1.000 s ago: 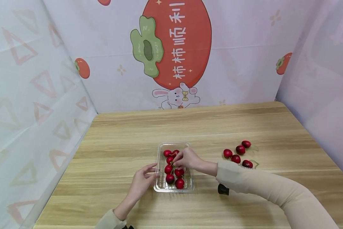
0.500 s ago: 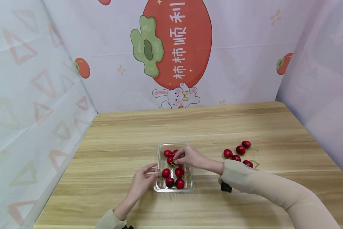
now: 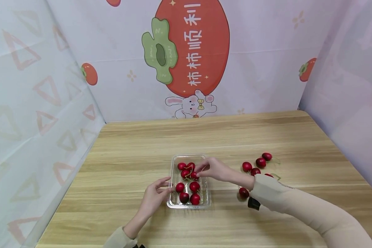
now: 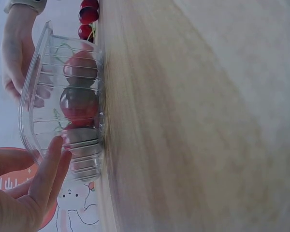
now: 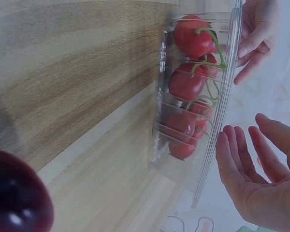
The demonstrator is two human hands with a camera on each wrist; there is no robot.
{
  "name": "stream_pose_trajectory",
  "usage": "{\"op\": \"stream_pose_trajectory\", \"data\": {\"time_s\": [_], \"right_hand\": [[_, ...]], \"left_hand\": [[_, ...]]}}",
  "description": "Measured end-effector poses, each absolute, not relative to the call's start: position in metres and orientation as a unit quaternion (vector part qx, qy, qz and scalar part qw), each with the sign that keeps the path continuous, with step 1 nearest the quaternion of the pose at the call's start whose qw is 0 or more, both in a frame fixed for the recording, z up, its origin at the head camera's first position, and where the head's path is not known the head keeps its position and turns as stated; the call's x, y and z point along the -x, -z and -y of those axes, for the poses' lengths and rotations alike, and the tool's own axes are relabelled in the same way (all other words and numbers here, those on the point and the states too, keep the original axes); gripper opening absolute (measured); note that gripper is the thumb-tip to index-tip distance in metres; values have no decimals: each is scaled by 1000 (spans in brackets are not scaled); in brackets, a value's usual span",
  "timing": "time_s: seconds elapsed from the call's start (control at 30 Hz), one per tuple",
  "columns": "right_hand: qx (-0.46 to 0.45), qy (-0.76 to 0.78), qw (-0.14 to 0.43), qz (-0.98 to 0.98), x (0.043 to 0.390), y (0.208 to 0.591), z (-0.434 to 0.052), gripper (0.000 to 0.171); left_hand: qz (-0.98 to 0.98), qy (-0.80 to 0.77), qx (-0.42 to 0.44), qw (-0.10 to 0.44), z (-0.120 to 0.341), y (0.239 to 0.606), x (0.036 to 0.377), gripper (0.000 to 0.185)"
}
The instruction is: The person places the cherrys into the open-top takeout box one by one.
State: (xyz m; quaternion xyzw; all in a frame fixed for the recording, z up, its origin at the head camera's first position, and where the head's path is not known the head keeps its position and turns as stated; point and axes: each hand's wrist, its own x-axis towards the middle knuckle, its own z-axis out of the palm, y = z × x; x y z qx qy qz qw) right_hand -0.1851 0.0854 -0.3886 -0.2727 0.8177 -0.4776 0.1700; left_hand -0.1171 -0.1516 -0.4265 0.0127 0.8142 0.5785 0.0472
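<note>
A clear plastic box holds several red cherries with green stems, set in two rough columns. My left hand steadies its left side; in the left wrist view the fairly straight fingers touch the wall near the rim. Above the box's right half is my right hand, its fingertips close to a cherry. In the right wrist view that hand's fingers are spread apart by the rim, nothing between them. The right hand partly covers that cherry in the head view.
Several loose cherries lie on the wooden table right of the box. One cherry is beside the right wrist, near a black strap piece. Printed cloth walls stand behind and at both sides.
My right hand has drawn back to the right, away from the cherries it was setting in the box. A left-column cherry shifted toward the near end. The left hand stays put.
</note>
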Motion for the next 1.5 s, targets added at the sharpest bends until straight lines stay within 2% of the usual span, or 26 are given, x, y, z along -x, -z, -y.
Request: {"op": "stream_pose_trajectory", "data": {"time_s": [0.67, 1.23, 1.5], "right_hand": [[250, 467, 162, -832, 178, 379, -133, 23], [263, 420, 124, -860, 175, 388, -174, 20], [245, 396, 147, -873, 172, 391, -185, 21]], "left_hand": [[-817, -575, -14, 47, 152, 426, 116, 38], [-813, -579, -17, 52, 151, 425, 116, 39], [-813, -579, -16, 53, 152, 425, 117, 39]]}}
